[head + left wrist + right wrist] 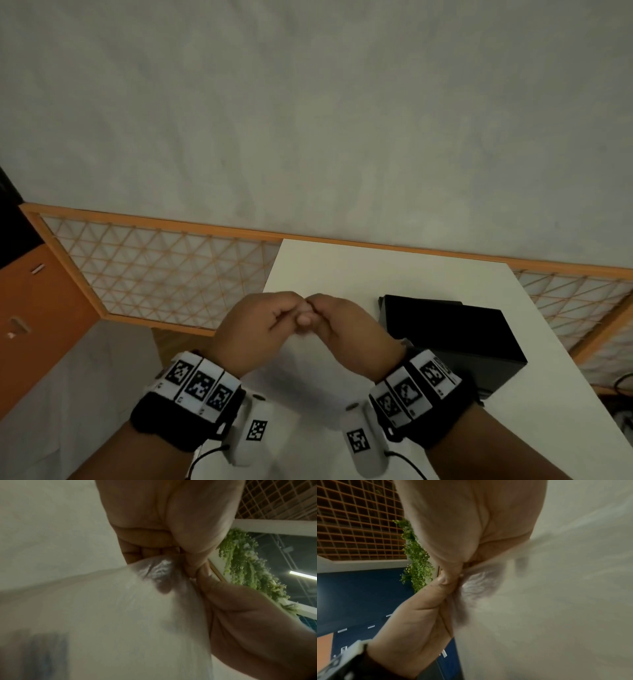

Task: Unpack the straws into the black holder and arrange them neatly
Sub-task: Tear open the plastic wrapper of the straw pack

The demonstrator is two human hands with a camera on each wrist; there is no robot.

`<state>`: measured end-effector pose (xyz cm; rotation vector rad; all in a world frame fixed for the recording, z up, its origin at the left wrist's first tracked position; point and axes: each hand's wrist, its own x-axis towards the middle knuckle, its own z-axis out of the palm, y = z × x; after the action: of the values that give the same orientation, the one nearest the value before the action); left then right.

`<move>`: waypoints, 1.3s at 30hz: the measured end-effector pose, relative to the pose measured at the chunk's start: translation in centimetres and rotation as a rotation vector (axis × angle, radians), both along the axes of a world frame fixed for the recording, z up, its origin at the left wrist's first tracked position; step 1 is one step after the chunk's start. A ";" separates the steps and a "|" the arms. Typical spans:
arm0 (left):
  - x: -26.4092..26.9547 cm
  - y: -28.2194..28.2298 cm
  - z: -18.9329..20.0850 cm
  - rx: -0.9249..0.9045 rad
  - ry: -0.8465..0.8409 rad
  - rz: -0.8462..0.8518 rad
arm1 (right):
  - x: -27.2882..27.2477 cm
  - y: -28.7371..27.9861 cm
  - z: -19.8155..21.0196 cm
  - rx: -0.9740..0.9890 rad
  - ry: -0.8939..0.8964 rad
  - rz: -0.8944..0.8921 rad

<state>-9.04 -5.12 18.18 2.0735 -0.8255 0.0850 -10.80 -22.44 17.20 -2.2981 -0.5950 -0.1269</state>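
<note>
Both hands meet above the white counter (342,274), left hand (255,329) and right hand (346,325), each grip pinched on the top of a clear plastic bag (120,615), seen only from the wrists. The black holder (455,329) sits just right of them, near the counter's right edge.

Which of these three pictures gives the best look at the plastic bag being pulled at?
The left wrist view: the thin translucent plastic bag fills much of the picture, bunched where the left hand and right hand pinch it. The right wrist view shows it too, but blurrier. In the head view the hands hide it almost completely.
</note>
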 end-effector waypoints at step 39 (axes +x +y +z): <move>-2.2 -0.3 0.9 -0.077 0.065 0.095 | -2.8 -0.8 1.1 -0.082 -0.167 -0.106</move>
<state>-11.22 -5.41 19.07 2.0314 -0.6736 0.0992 -13.59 -23.20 18.27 -2.4152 -0.5719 -0.3537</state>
